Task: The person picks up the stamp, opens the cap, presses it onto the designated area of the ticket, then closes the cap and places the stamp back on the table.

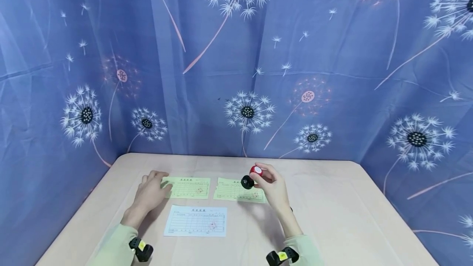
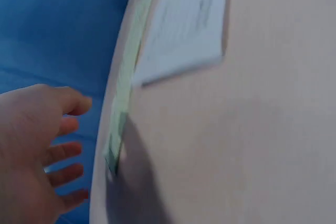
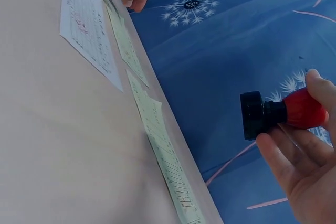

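My right hand (image 1: 274,188) holds a stamp (image 3: 303,109) by its red knob, thumb on one side and fingers on the other. The black base of the stamp is tilted down and left, raised above the table over the right green form slip (image 1: 229,189). Beside the left end of the left green form slip (image 1: 184,189) is my left hand (image 1: 149,192), its fingers loosely bent with nothing between them. A white form slip (image 1: 192,221) lies nearer to me, between the arms. All of these slips carry printed grids and a reddish mark.
A pale cloth-covered table (image 1: 332,216) bears the slips. Behind it and at both sides hangs a blue curtain (image 1: 207,106) with dandelion prints. Each wrist wears a black camera on a strap.
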`<act>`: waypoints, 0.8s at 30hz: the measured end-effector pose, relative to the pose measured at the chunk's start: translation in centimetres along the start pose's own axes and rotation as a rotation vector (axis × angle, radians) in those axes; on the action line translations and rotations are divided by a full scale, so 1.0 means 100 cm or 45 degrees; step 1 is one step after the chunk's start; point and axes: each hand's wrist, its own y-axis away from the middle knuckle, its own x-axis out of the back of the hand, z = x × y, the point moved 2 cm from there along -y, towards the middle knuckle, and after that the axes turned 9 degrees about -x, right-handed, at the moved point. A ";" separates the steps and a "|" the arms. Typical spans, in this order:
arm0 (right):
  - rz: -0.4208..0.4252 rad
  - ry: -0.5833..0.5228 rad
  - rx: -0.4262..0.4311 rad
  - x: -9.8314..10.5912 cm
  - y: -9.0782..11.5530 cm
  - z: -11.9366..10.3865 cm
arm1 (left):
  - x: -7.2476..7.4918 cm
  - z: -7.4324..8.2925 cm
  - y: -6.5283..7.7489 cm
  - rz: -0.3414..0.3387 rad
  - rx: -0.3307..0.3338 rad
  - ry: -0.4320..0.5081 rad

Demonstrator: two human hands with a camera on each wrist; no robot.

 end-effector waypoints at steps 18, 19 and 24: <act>0.068 -0.046 0.026 0.016 -0.002 -0.008 | -0.039 0.076 -0.006 -0.009 -0.242 0.232; 0.077 -0.045 0.032 0.018 -0.002 -0.008 | -0.041 0.080 -0.006 -0.015 -0.258 0.244; 0.101 -0.039 0.059 0.023 -0.003 -0.010 | -0.054 0.099 -0.006 -0.037 -0.294 0.273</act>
